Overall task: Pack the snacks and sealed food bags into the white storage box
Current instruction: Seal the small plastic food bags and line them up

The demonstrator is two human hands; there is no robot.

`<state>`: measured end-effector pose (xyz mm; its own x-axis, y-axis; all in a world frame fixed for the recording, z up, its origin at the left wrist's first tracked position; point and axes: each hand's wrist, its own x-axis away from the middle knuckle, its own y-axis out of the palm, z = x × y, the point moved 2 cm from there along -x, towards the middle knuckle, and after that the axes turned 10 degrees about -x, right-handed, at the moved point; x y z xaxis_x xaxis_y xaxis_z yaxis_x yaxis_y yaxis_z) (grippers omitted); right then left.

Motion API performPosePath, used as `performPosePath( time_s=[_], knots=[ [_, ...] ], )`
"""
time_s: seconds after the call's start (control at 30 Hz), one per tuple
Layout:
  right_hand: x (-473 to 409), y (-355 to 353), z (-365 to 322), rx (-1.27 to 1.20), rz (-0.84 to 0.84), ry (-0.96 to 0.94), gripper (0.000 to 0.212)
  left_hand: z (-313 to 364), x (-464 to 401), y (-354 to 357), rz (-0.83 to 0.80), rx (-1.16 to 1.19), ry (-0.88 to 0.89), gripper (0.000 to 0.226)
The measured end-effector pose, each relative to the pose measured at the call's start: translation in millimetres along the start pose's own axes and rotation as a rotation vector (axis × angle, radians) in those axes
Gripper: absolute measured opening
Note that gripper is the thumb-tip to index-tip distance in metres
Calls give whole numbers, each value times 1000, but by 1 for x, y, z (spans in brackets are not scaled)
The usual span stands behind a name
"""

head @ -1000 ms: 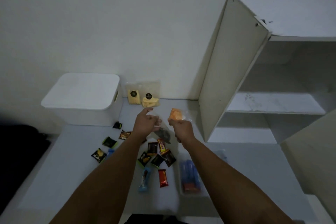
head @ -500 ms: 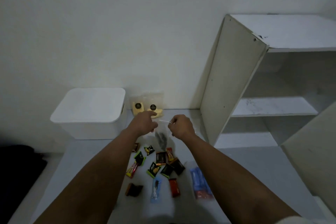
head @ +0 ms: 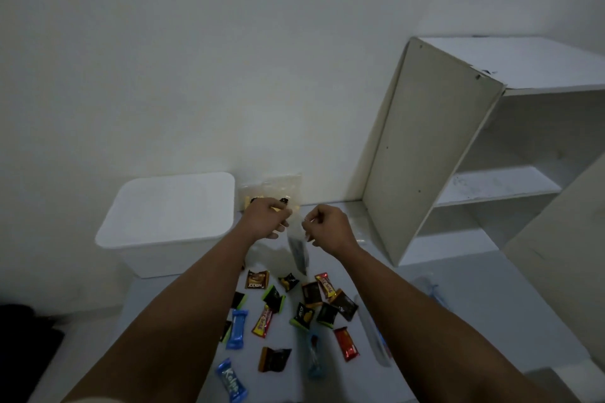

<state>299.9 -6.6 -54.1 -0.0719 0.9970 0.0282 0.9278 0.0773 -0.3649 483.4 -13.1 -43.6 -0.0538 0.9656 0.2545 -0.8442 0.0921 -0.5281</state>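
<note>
**Clear bag held up between both hands, box off to the left**

Here a clear bag (head: 297, 247) with something dark inside is being held up above the surface (head: 465, 314), its long axis hanging downward from its top edge. That edge is being pinched at one end by the left hand (head: 268, 219) and at the other by the right hand (head: 327, 229), the fingers of both curled in on it. The white box (head: 170, 222) is lying to the left of the bag, just beside the left hand, so that hand is being judged the nearer one. Its lid is being seen in place. Loose snacks (head: 294, 311) are being left scattered on the surface below the bag, nearer the person.
</note>
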Motion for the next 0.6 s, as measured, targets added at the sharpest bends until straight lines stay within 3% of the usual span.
performPosePath(
  time_s=[0.1,0.2,0.33,0.4,0.6],
  knots=[
    [6,10,-9,-181,92,147,14,-4,-1,-3,-14,49,-21,18],
    [10,14,-18,-371,-56,258,30,-2,0,-7,-13,50,-19,13],
    [1,2,-20,-285,11,147,23,1,-2,-12,-186,14,-30,15],
    [-7,-4,-19,-199,-14,99,34,6,-1,-16,-279,3,-28,16],
    [-14,-15,-22,-161,-104,25,14,22,-7,-21,-238,-64,59,12]
  ],
)
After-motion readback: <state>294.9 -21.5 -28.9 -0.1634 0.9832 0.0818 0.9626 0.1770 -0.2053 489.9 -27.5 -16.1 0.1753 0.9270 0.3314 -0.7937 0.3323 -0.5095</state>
